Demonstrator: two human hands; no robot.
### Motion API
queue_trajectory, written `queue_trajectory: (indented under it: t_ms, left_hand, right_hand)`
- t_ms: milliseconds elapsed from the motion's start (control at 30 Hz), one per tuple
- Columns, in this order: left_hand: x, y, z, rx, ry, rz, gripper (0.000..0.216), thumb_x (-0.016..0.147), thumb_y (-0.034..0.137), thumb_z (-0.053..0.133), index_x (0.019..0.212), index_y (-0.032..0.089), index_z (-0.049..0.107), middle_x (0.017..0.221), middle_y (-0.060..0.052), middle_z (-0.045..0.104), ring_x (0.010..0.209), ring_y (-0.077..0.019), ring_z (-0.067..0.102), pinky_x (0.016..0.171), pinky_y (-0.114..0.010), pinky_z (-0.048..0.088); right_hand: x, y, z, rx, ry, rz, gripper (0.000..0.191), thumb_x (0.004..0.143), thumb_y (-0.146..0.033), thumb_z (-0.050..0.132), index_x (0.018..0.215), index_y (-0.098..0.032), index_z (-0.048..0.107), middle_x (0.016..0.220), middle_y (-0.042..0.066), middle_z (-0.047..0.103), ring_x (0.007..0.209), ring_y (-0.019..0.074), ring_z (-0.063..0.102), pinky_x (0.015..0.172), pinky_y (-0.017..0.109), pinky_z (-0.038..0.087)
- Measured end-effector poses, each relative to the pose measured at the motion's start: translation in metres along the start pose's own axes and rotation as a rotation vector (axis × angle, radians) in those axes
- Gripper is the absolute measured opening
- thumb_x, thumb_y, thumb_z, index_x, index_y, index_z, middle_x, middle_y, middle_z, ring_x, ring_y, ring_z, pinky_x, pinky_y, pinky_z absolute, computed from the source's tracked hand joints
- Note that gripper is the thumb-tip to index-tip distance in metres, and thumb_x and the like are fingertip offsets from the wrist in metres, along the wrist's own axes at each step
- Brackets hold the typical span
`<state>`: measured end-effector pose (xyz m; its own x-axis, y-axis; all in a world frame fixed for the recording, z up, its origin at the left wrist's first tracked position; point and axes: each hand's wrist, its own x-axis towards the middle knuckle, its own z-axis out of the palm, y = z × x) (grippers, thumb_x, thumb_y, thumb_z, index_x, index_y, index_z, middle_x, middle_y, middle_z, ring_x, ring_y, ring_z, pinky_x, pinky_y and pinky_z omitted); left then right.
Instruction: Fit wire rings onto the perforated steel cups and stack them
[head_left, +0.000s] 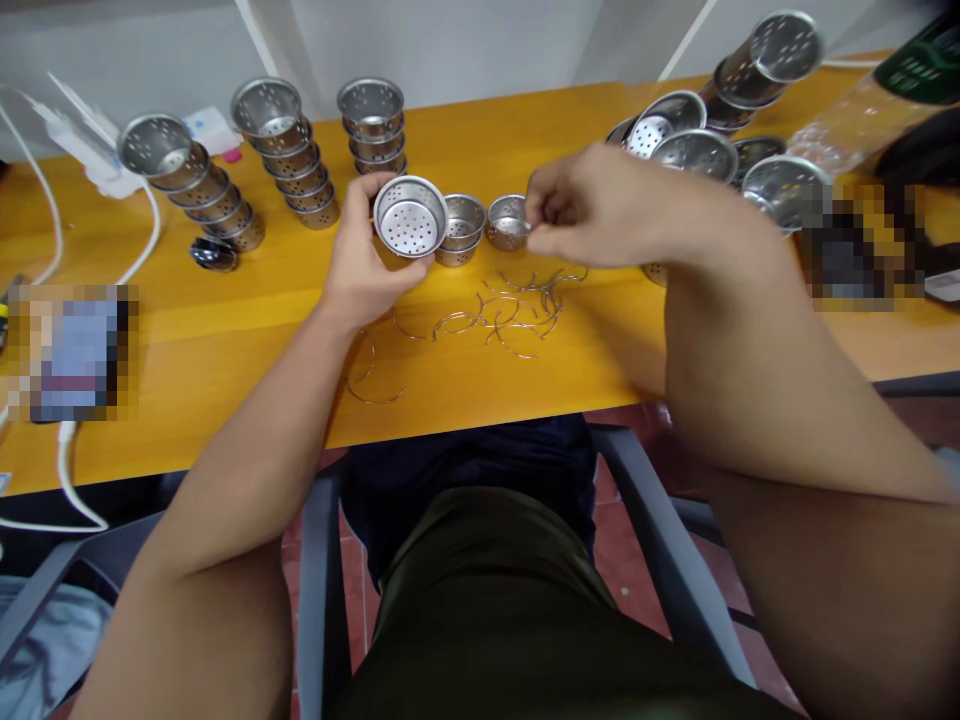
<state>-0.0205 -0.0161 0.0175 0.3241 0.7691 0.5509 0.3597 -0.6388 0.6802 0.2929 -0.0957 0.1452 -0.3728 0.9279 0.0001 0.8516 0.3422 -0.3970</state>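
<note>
My left hand is closed round the side of a perforated metal cup, tilted so that its holed bottom shows. Right behind it stand two nested metal cups of the same kind. A single small perforated cup is beside them, with my right hand at its right edge. The fingers of that hand are curled into a pinch; whatever lies between them is too small or hidden to make out. Below both hands, thin curved metal wires lie scattered on the yellow table.
Leaning stacks of perforated cups stand at the back left. More cups crowd the back right, next to a clear plastic bottle. A phone with a white cable lies at left. Dark sunglasses sit by one stack.
</note>
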Motion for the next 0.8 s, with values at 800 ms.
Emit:
queue_trajectory:
  t_ms: [800]
  left_hand:
    - [-0.001, -0.039, 0.024, -0.634, -0.077, 0.054, 0.104, 0.062, 0.087, 0.105, 0.147, 0.035, 0.078, 0.134, -0.006, 0.083, 0.130, -0.0410, 0.084, 0.097, -0.050, 0.072]
  right_hand:
    - [0.061, -0.003, 0.118, 0.894, 0.481, -0.403, 0.035, 0.113, -0.055, 0.082, 0.117, -0.033, 0.056, 0.063, -0.012, 0.048, 0.051, 0.0145, 0.042, 0.051, 0.031, 0.036]
